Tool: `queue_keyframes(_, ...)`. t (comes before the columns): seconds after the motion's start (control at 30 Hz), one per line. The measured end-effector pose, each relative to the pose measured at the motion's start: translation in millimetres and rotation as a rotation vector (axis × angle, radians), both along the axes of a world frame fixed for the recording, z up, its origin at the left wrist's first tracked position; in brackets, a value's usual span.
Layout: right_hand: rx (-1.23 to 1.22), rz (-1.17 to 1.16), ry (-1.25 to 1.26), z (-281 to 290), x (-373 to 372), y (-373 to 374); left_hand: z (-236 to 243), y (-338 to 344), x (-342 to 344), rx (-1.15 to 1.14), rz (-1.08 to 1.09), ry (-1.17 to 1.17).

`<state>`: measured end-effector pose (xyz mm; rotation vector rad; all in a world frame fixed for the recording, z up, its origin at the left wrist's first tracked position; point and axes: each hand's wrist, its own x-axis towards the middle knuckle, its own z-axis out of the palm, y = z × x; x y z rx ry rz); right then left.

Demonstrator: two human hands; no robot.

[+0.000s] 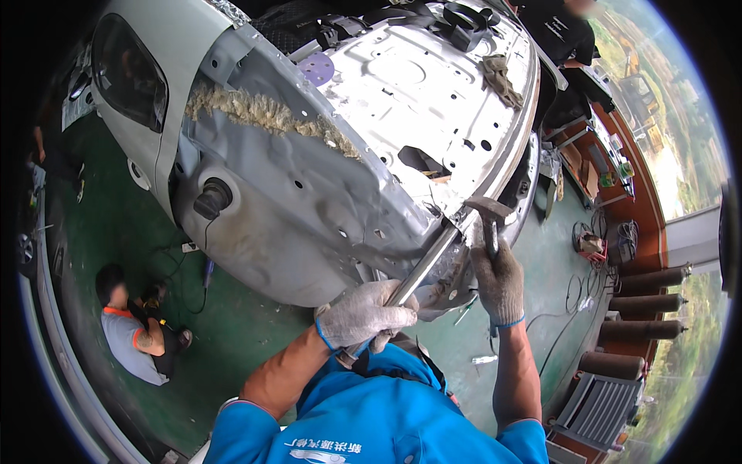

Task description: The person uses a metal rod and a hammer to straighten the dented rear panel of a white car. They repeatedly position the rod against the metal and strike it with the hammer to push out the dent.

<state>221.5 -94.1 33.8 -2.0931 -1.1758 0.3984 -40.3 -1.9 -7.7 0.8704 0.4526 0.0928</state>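
Observation:
My left hand [362, 314], in a greyish work glove, is closed around a long metal bar [427, 264]. The bar slants up and away to the stripped edge of a car body [363, 201], its far end close to the bent sheet metal at the corner. In my gloved right hand [498, 284] is a hammer [488, 207], gripped by its handle. The hammer head sits just right of the bar's far end, over the panel edge; whether it touches the metal I cannot tell. Yellowish foam [263, 112] runs along the grey side panel.
A person [135, 332] crouches on the green floor at left; another person [560, 39] stands at far right. A crumpled glove [502, 81] and purple disc [315, 69] lie on the white car floor. Brown gas cylinders [645, 304], cables and a grey slatted unit [599, 406] line the right.

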Motion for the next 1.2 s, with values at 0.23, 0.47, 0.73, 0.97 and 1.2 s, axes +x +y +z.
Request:
queue_keyframes(0.23,0.122,-0.32,0.51,-22,-26,-69,-13,-21,-18,-0.074,0.0,0.007)
queue_keyframes(0.47,-0.053,-0.523,0.541,-65,-61,-128,-25,-39,-24,-0.187,-0.005,-0.017)
queue_keyframes(0.73,-0.24,-0.382,0.599,-89,-66,-137,-24,-54,-17,-0.147,0.068,-0.037)
queue_keyframes(0.97,-0.406,-0.118,0.61,-178,-79,-143,-14,-77,-16,-0.106,0.194,0.104)
queue_keyframes(1.2,-0.372,-0.401,0.57,-346,-88,-84,3,-112,2,0.012,0.307,0.357)
